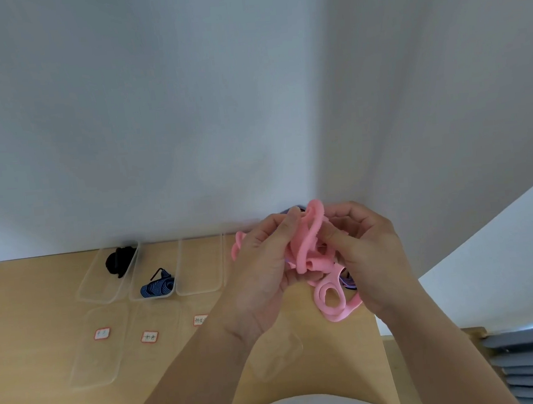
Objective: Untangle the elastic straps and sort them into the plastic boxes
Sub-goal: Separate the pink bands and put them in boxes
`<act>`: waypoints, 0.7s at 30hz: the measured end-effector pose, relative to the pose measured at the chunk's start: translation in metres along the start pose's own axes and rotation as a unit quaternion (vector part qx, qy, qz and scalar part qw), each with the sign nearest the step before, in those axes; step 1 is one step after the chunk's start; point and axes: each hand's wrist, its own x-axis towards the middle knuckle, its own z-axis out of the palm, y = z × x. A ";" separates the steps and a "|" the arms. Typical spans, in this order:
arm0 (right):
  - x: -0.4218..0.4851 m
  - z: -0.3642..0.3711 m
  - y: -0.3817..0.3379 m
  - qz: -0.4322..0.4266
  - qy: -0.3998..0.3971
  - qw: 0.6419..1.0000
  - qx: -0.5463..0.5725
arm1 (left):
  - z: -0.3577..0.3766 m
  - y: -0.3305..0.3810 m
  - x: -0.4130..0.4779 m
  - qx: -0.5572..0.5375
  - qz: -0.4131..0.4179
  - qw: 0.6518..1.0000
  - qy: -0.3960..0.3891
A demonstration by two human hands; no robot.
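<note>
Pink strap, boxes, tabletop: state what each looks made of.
The pink strap looks like soft woven elastic, matte and frilly-edged; it hangs in limp loops. The boxes look like clear, slightly glossy plastic: the surface beneath shows through. The tabletop is pale wood or wood-look laminate, smooth with faint grain; I cannot tell which.

At centre right of the frame we see the pink strap (307, 246) as soft, matt cloth with a frilled, slightly rough edge. Toward the left, the black strap (120, 261) looks like dull dark fabric, and the blue strap (156, 287) like ribbed cloth with fine woven stripes. The plastic boxes (200, 265) are clear, smooth plastic with a faint gloss along their rims. So are the flat lids (95, 361) at lower left, which bear paper labels (102, 333). The table (28, 335) looks like pale wood, smooth and matt. The wall (154, 115) above is plain and matt.
</note>
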 end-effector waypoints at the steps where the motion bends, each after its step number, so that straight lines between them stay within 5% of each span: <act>1: 0.000 0.001 0.001 -0.005 0.007 1.000 -0.003 | 0.001 0.000 -0.001 0.006 0.006 1.000 0.002; 12: 0.000 0.005 0.004 -0.062 0.051 0.997 -0.021 | -0.003 -0.007 -0.003 0.205 0.129 0.970 -0.031; 15: 0.002 0.003 0.006 -0.087 0.074 0.991 -0.072 | 0.000 -0.013 -0.001 0.262 0.142 0.954 0.019; 21: 0.000 0.003 0.012 -0.105 0.083 0.986 -0.101 | 0.001 -0.019 0.005 0.146 0.160 0.971 0.099</act>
